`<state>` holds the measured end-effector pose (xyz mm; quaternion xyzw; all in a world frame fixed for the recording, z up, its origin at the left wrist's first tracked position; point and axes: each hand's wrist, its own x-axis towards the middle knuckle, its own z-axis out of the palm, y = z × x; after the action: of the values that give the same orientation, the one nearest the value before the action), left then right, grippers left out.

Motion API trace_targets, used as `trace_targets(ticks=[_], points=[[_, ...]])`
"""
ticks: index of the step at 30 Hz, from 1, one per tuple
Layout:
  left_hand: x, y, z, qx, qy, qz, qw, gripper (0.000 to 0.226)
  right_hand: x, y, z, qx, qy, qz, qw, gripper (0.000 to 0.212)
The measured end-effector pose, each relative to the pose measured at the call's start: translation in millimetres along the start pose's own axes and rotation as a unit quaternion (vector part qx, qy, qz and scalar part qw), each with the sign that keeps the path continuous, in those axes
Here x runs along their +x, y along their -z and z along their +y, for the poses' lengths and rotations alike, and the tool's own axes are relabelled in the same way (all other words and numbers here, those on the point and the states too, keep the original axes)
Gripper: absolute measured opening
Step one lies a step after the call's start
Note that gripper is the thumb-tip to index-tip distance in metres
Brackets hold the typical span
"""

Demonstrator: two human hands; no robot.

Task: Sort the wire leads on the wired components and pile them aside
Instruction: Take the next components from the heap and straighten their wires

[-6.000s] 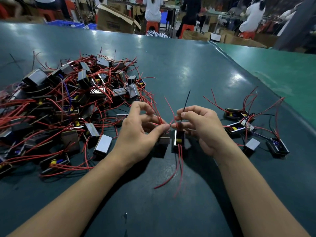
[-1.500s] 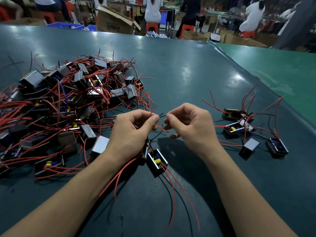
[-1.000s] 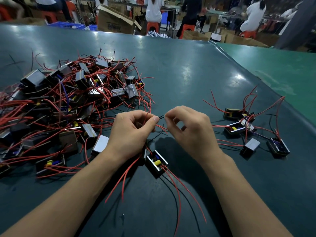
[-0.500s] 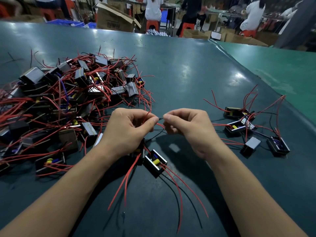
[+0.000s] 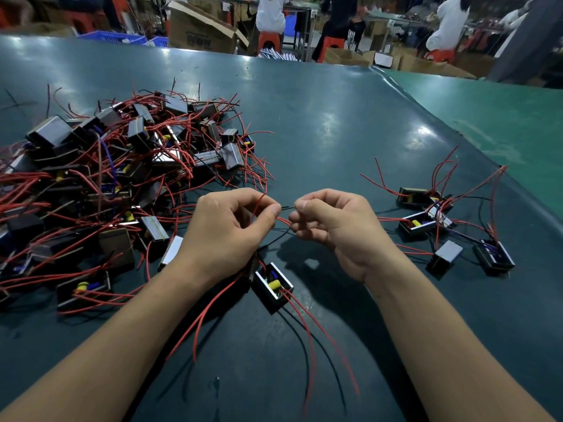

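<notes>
Since six seconds ago the component (image 5: 273, 286) has dropped from between the hands to the tabletop (image 5: 335, 123) below them. Left hand (image 5: 225, 226) and right hand (image 5: 332, 222) pinch its wire leads (image 5: 283, 220), stretched left-to-right between them.

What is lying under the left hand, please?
Under the left hand a black component sticks out, with red leads. A second part beside it is mostly hidden.
</notes>
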<state>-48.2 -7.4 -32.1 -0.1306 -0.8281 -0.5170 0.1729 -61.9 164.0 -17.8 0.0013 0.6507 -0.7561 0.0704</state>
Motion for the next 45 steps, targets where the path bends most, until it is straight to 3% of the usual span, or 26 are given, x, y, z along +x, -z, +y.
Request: trace_targets(ticks=[6,11,14,17,21,27,34,40,43,45], points=[[1.2,1.0,-0.1,0.004,-0.013,-0.007,1.000,0.009,0.3,3.9,-1.5,0.025,-0.017,-0.022,0.999,0.007],[1.8,2.4,-0.1,-0.005,-0.011,-0.012,1.000,0.008,-0.1,3.9,-1.1,-0.023,-0.045,-0.038,0.998,0.021],[2.0,3.1,0.0,-0.022,-0.005,-0.018,1.000,0.008,-1.0,1.0,1.3,-0.104,0.032,-0.008,0.994,0.024],[1.0,0.9,1.1,-0.014,-0.002,-0.005,1.000,0.009,-1.8,-4.6,9.8,-0.302,0.177,0.081,0.933,0.025],[0.1,-2.9,1.4,-0.010,0.012,0.018,1.000,0.009,-3.0,-13.4,19.3,-0.385,0.265,0.134,0.874,0.028],[2.9,2.0,1.0,-0.025,0.038,0.026,0.999,0.007,0.1,6.7,6.3,-0.439,0.390,0.050,0.808,0.009],[1.3,4.2,5.6,-0.027,0.024,-0.020,0.999,0.009,9.4,17.8,7.4,-0.450,0.462,0.017,0.764,0.011],[1.5,5.3,4.9,-0.030,0.013,-0.028,0.999,0.008,6.0,19.0,4.2,-0.425,0.420,-0.019,0.802,0.010],[1.2,4.7,4.2,-0.028,0.004,-0.035,0.999,0.007,1.8,12.6,3.5,-0.360,0.262,-0.010,0.895,0.022],[0.8,4.1,4.4,-0.024,-0.008,-0.030,0.999,0.006,-0.3,5.8,1.7,-0.238,0.104,-0.024,0.965,0.031]])
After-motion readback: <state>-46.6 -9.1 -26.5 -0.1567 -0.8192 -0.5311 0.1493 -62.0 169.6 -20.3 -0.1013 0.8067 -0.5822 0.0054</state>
